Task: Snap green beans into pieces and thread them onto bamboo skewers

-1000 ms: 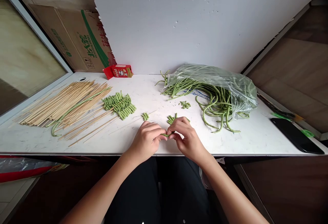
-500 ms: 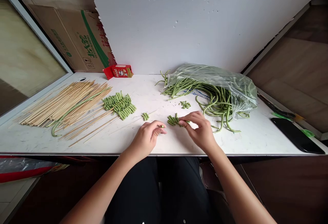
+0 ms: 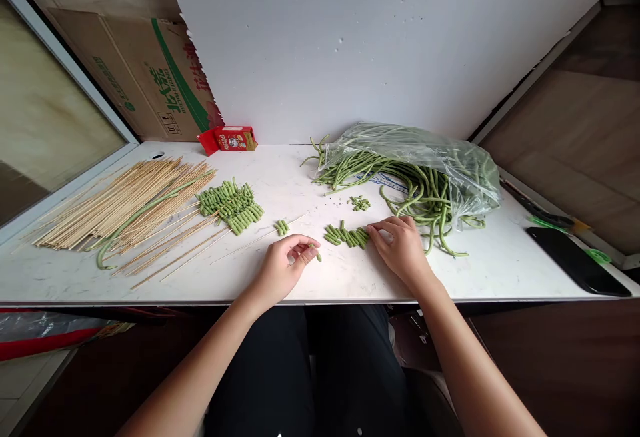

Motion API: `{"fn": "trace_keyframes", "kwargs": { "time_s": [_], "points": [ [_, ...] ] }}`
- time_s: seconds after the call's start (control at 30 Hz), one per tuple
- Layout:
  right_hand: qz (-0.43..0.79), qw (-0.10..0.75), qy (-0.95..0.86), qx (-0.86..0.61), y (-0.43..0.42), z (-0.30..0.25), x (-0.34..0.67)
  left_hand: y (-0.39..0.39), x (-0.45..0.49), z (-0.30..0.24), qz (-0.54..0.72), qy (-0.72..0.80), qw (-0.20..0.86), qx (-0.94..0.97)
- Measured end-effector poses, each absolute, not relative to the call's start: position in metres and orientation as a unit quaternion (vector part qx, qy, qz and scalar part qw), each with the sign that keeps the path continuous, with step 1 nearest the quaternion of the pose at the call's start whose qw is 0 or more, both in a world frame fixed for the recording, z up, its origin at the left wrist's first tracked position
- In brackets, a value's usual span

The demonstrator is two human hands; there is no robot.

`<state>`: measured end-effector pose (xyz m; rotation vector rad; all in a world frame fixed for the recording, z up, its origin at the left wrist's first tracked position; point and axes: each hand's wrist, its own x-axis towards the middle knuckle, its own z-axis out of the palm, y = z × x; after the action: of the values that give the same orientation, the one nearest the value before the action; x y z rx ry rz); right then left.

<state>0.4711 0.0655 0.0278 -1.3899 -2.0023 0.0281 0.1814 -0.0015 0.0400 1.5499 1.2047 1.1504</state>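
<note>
My left hand (image 3: 284, 263) is closed in a pinch on a short cut piece of green long bean (image 3: 319, 257), which pokes out past the thumb. Fingers curled, my right hand (image 3: 400, 247) rests at the right end of a row of cut bean pieces (image 3: 345, 235); whatever lies under its fingertips is hidden. Left of the row, a few bean pieces (image 3: 281, 227) sit on a thin bamboo skewer (image 3: 250, 243). Farther left, several filled bean skewers (image 3: 233, 203) lie side by side, their sticks pointing toward the front left.
A large bunch of bare bamboo skewers (image 3: 115, 203) covers the left, with one whole long bean (image 3: 135, 219) across it. Whole beans (image 3: 425, 190) spill from a clear plastic bag (image 3: 465, 163). Bean scraps (image 3: 359, 203), a red packet (image 3: 235, 138) and a black phone (image 3: 575, 260) also lie here.
My right hand has shifted right along the bean pieces, which now spread in a longer row. The bean piece in my left hand has tilted downward and shows more.
</note>
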Motion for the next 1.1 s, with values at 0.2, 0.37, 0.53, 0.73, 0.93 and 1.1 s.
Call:
{"fn": "trace_keyframes", "kwargs": {
  "time_s": [0.2,0.37,0.53,0.73,0.93,1.1],
  "points": [
    [0.152,0.38,-0.78,-0.473,0.039,0.061,0.437,-0.003,0.184,0.035,0.463,0.485,0.397,0.627],
    [0.306,0.334,-0.798,-0.399,0.015,0.069,0.403,-0.005,0.187,0.043,0.468,0.495,0.397,0.615],
    [0.323,0.349,-0.787,-0.393,0.013,0.06,0.397,-0.01,0.188,0.052,0.459,0.494,0.404,0.618],
    [0.292,0.399,-0.766,-0.41,0.02,0.056,0.404,-0.016,0.166,0.045,0.4,0.519,0.292,0.696],
    [0.289,0.41,-0.752,-0.428,0.025,0.055,0.409,-0.019,0.116,0.035,0.357,0.585,0.066,0.726],
    [0.286,0.414,-0.744,-0.44,0.027,0.051,0.41,-0.028,0.077,0.031,0.319,0.64,-0.042,0.698]
  ]
}}
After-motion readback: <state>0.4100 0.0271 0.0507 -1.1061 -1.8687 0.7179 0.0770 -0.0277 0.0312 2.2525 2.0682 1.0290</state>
